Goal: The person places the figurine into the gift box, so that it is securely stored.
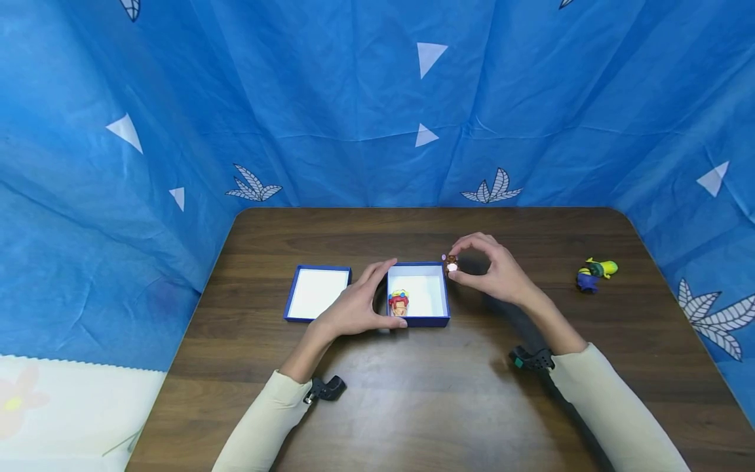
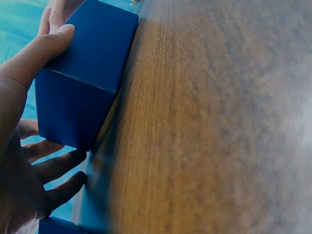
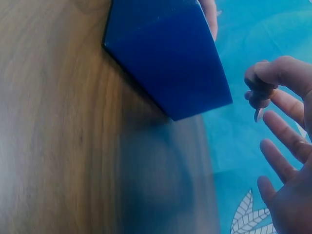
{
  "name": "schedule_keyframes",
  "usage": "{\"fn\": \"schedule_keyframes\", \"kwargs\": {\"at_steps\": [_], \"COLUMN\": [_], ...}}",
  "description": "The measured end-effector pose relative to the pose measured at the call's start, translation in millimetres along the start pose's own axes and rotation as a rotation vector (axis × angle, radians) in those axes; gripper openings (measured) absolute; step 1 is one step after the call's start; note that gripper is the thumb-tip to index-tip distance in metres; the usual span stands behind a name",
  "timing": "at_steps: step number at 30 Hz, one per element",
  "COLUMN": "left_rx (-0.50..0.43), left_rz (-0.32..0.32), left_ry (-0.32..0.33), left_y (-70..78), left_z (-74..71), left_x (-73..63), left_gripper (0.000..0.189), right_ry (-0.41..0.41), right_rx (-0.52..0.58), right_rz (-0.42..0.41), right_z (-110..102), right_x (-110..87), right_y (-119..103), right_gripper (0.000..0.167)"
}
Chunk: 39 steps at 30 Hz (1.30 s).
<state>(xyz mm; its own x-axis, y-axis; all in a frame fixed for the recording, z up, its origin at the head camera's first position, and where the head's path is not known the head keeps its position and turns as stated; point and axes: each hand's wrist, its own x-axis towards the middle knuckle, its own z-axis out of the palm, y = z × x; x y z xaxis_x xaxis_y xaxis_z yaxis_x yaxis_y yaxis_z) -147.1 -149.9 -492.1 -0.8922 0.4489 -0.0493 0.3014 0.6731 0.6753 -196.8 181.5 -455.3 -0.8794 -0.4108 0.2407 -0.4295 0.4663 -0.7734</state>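
Left hand (image 1: 356, 308) grips the blue box (image 1: 428, 322) by its left end; right hand (image 1: 500, 274) pinches a brown toy figurine (image 1: 451, 264) just beside the far right corner, where, I judge, snagging the box could dislodge it

No words, numbers, labels or brand signs can be read in any view (the blue cloth (image 1: 354, 98) bears only printed shapes).
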Motion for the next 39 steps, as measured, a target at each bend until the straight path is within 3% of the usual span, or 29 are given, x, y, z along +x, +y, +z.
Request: {"fn": "schedule_keyframes", "kwargs": {"at_steps": [16,39], "left_rx": [-0.003,0.004], "left_rz": [-0.004,0.002], "left_ry": [-0.005,-0.006], "left_y": [1.4,0.7], "left_z": [-0.5,0.1], "left_x": [1.2,0.4], "left_gripper": [0.125,0.126], "right_ry": [-0.146,-0.247], "right_rx": [-0.027,-0.075], "right_rz": [-0.010,0.036], "right_z": [23.8,52.1], "right_x": [3.9,4.8], "right_y": [-12.0,-20.9], "right_gripper": [0.035,0.027]}}
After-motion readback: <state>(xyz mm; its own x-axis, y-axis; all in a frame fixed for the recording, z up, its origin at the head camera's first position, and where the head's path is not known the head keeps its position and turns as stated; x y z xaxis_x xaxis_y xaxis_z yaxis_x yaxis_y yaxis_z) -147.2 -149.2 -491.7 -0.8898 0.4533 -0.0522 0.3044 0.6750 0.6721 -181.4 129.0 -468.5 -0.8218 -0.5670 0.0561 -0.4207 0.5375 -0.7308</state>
